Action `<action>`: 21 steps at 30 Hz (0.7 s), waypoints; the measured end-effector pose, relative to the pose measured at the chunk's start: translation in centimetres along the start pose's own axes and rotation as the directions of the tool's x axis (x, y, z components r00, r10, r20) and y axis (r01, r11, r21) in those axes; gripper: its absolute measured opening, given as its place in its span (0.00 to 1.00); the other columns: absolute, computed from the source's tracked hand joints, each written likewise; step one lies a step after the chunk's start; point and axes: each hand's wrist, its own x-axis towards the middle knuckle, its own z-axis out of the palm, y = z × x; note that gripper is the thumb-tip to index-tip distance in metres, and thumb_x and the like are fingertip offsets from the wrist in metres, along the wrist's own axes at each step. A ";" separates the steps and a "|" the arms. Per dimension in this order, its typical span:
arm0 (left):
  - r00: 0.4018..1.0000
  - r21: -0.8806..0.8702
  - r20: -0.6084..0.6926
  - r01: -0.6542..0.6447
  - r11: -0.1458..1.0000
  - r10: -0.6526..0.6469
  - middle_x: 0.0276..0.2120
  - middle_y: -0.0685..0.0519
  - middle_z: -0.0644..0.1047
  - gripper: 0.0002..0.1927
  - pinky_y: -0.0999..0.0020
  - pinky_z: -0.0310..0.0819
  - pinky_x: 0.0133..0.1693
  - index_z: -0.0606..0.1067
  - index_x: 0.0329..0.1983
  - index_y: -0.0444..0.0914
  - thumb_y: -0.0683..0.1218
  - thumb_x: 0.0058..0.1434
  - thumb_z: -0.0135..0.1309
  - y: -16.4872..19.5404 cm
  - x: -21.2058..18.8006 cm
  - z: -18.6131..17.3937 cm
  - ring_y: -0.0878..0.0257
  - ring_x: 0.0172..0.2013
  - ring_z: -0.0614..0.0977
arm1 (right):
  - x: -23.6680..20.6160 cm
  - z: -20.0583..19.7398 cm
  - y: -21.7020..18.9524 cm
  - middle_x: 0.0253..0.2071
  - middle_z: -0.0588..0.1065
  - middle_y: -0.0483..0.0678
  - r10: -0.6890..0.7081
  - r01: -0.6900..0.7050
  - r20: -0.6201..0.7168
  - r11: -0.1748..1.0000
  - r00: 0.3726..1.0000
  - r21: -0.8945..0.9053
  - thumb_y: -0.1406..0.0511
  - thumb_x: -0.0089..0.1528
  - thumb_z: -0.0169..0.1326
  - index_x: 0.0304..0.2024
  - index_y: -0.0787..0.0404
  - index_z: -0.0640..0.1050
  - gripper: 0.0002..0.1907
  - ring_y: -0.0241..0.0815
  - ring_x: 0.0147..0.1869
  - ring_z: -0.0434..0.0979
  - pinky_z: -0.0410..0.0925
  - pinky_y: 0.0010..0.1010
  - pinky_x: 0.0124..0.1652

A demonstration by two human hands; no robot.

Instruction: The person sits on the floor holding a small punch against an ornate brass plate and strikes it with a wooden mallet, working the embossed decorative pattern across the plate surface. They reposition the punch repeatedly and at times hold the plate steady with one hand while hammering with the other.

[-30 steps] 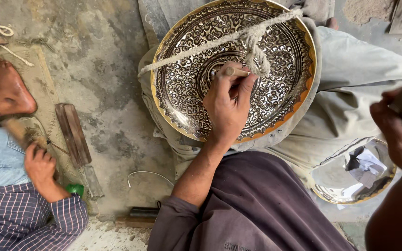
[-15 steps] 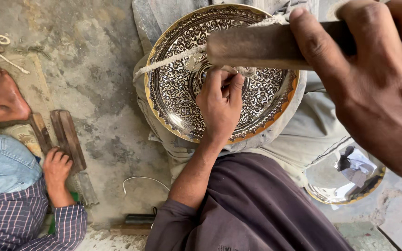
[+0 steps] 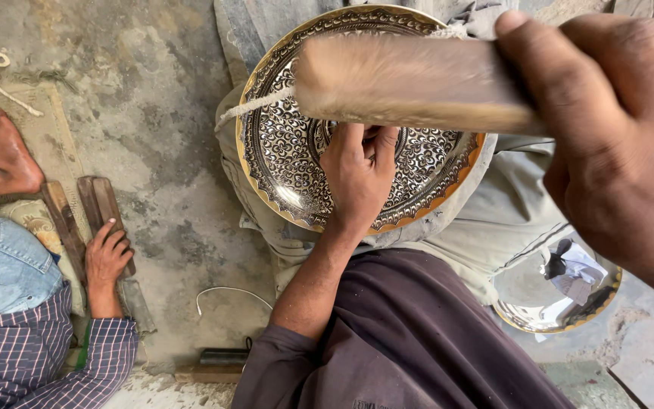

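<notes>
My right hand (image 3: 615, 144) is clamped on a wooden mallet (image 3: 410, 83), its long axis horizontal, head pointing left, above the engraved plate (image 3: 281, 159) on my lap. My left hand (image 3: 357, 170) presses fingers together at the plate's centre.

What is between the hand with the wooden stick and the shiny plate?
The other hand. The left hand rests on the plate, fingers at its centre, right under the stick that the right hand holds above. A cord also crosses the plate's left side.
</notes>
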 end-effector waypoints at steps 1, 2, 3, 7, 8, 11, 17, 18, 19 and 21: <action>1.000 0.027 -0.002 -0.031 0.999 0.031 0.37 0.54 0.78 0.09 0.71 0.79 0.32 0.74 0.46 0.36 0.46 0.71 0.58 0.0 0.0 0.0 0.67 0.34 0.83 | 0.1 0.0 -0.2 0.56 0.73 0.55 0.021 -0.021 0.014 1.000 1.000 -0.015 0.77 0.65 0.60 0.73 0.64 0.72 0.33 0.49 0.53 0.74 0.71 0.34 0.53; 0.998 0.055 -0.004 -0.061 0.997 0.061 0.37 0.54 0.78 0.09 0.70 0.79 0.33 0.74 0.46 0.36 0.47 0.72 0.58 -0.1 0.0 0.0 0.66 0.35 0.83 | 0.1 -0.1 -0.2 0.55 0.73 0.55 0.014 -0.013 0.011 1.000 1.000 -0.028 0.77 0.65 0.60 0.72 0.64 0.73 0.32 0.49 0.52 0.74 0.71 0.34 0.52; 0.996 0.082 -0.007 -0.093 0.992 0.094 0.37 0.54 0.78 0.09 0.70 0.79 0.34 0.74 0.46 0.36 0.47 0.72 0.58 -0.3 0.0 0.0 0.66 0.35 0.83 | 0.2 -0.1 -0.3 0.54 0.73 0.55 0.007 -0.007 0.007 0.999 1.000 -0.042 0.76 0.65 0.61 0.72 0.64 0.73 0.31 0.48 0.50 0.74 0.71 0.33 0.50; 1.000 0.010 0.010 -0.025 1.000 0.024 0.37 0.54 0.78 0.10 0.72 0.79 0.30 0.74 0.45 0.36 0.47 0.71 0.58 -0.7 -0.1 0.2 0.68 0.32 0.83 | 0.1 0.3 -0.3 0.54 0.72 0.55 0.019 -0.019 0.029 1.000 0.999 -0.018 0.74 0.67 0.57 0.72 0.66 0.71 0.30 0.45 0.48 0.73 0.71 0.31 0.48; 0.999 0.054 0.013 -0.031 0.998 0.030 0.36 0.55 0.78 0.10 0.72 0.78 0.30 0.74 0.43 0.37 0.48 0.71 0.59 -0.8 -0.1 0.2 0.68 0.32 0.82 | 0.0 0.4 -0.2 0.54 0.72 0.55 0.017 -0.016 0.028 1.000 0.999 -0.026 0.74 0.67 0.57 0.72 0.66 0.70 0.30 0.45 0.48 0.73 0.71 0.31 0.48; 0.999 0.052 0.013 -0.046 0.998 0.046 0.36 0.55 0.78 0.10 0.73 0.79 0.31 0.74 0.44 0.36 0.48 0.71 0.58 -1.1 -0.2 0.2 0.69 0.32 0.82 | -0.3 0.5 -0.1 0.50 0.72 0.57 -0.019 0.018 -0.013 0.999 1.000 -0.030 0.74 0.64 0.58 0.68 0.65 0.72 0.29 0.46 0.44 0.74 0.71 0.32 0.43; 0.995 0.050 0.015 -0.095 0.994 0.094 0.36 0.56 0.78 0.09 0.74 0.79 0.31 0.74 0.44 0.38 0.48 0.72 0.57 -1.3 -0.2 0.2 0.69 0.32 0.82 | -0.2 0.4 -0.2 0.49 0.72 0.59 -0.013 0.013 -0.001 0.999 1.000 0.039 0.76 0.65 0.57 0.69 0.67 0.71 0.29 0.49 0.43 0.74 0.71 0.35 0.42; 0.994 0.037 0.015 -0.105 0.994 0.105 0.36 0.56 0.78 0.09 0.75 0.80 0.31 0.74 0.46 0.38 0.48 0.73 0.56 -1.3 -0.2 0.2 0.70 0.33 0.83 | -0.1 0.3 -0.2 0.49 0.72 0.60 -0.015 0.015 -0.002 0.999 1.000 0.043 0.76 0.64 0.58 0.68 0.68 0.71 0.29 0.50 0.42 0.75 0.72 0.37 0.41; 0.994 0.048 0.025 -0.104 0.993 0.103 0.36 0.56 0.78 0.09 0.75 0.80 0.32 0.74 0.45 0.38 0.48 0.73 0.57 -1.3 -0.1 0.2 0.69 0.33 0.83 | -0.1 0.1 -0.3 0.52 0.72 0.62 0.026 -0.024 -0.010 0.988 1.000 0.150 0.78 0.65 0.57 0.70 0.70 0.70 0.29 0.52 0.46 0.75 0.71 0.40 0.44; 0.995 0.077 0.040 -0.099 0.992 0.096 0.36 0.56 0.78 0.09 0.75 0.79 0.32 0.73 0.44 0.39 0.48 0.73 0.57 -1.2 -0.1 0.2 0.69 0.34 0.83 | 0.0 0.0 -0.3 0.52 0.72 0.63 0.031 -0.030 0.001 0.988 1.000 0.154 0.78 0.66 0.57 0.70 0.70 0.70 0.29 0.53 0.45 0.75 0.71 0.40 0.44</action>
